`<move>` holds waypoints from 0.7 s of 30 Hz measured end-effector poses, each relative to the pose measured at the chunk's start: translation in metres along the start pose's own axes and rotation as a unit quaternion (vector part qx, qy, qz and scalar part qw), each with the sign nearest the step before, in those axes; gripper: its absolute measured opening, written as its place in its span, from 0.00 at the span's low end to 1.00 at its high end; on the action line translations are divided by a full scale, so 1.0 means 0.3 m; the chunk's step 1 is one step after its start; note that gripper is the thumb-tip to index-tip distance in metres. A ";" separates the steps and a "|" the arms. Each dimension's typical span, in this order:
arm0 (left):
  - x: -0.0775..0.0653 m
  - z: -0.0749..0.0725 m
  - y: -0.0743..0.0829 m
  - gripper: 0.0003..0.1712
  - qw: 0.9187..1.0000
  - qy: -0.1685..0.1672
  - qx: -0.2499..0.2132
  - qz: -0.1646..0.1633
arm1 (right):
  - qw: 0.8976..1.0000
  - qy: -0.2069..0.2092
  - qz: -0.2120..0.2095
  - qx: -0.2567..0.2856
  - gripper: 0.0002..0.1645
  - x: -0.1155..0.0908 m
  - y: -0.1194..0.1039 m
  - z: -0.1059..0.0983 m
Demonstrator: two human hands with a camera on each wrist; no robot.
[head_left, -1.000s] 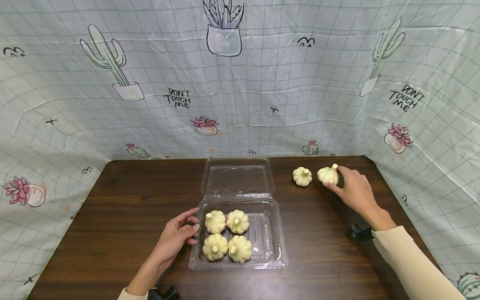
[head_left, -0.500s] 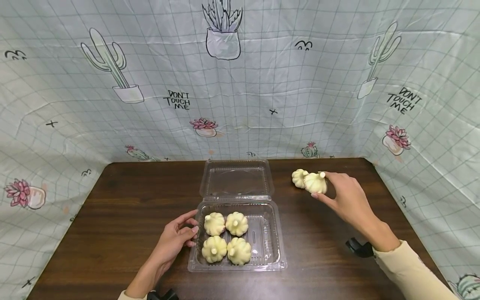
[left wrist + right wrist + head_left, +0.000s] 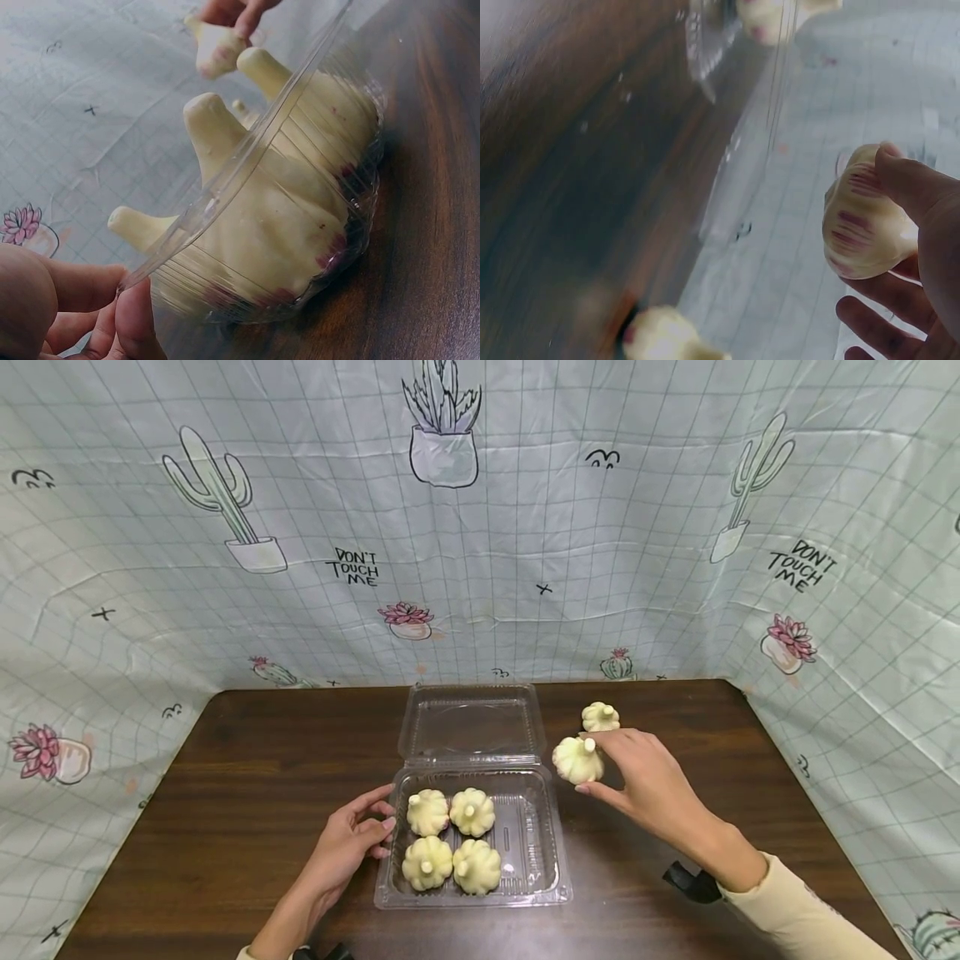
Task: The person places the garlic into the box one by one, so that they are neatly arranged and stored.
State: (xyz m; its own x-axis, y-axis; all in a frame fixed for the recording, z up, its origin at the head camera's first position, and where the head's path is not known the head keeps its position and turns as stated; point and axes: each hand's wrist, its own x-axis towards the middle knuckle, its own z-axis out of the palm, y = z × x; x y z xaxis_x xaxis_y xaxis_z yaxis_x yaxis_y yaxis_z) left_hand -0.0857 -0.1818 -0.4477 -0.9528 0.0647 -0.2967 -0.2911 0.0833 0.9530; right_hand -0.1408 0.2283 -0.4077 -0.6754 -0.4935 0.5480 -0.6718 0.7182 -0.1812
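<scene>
A garlic bulb (image 3: 576,762), pale with purple streaks underneath, is pinched between the thumb and fingers of my right hand (image 3: 654,787). It is held to the right of the clear plastic clamshell container (image 3: 528,839). Several garlic bulbs (image 3: 473,865) sit stem-up in the container's left and middle part; its right side shows bare ribbed plastic. My left hand (image 3: 347,843) is at the left edge, and the left wrist view shows thumb and finger (image 3: 139,319) pinching the rim. In the right wrist view the held bulb (image 3: 864,225) shows its streaked base.
Behind the base lies the container's open lid (image 3: 472,727), hinged flat on the brown wooden table (image 3: 285,760). Another garlic bulb (image 3: 599,716) stands on the table at the back right. A printed grid curtain (image 3: 495,543) walls the table at the back and sides.
My right hand has lifted the garlic bulb from the back right and carried it left and nearer, past the other loose bulb. My left hand keeps its place at the container.
</scene>
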 end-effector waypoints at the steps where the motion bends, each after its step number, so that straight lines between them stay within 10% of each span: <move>1: -0.001 0.000 -0.001 0.31 1.000 0.000 0.001 0.000 | 1.000 -0.001 -0.006 0.002 0.41 0.002 -0.010 0.006; 21: -0.001 -0.002 -0.013 0.32 1.000 -0.008 -0.003 0.009 | 0.996 -0.041 -0.076 0.025 0.43 0.041 -0.127 0.116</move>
State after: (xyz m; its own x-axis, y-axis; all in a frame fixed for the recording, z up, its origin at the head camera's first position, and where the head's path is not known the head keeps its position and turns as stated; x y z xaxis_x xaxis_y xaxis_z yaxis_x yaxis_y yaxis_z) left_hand -0.0844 -0.1827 -0.4512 -0.9564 0.0826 -0.2801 -0.2741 0.0765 0.9586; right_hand -0.1341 0.1779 -0.4226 -0.5858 -0.6342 0.5046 -0.7812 0.6076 -0.1433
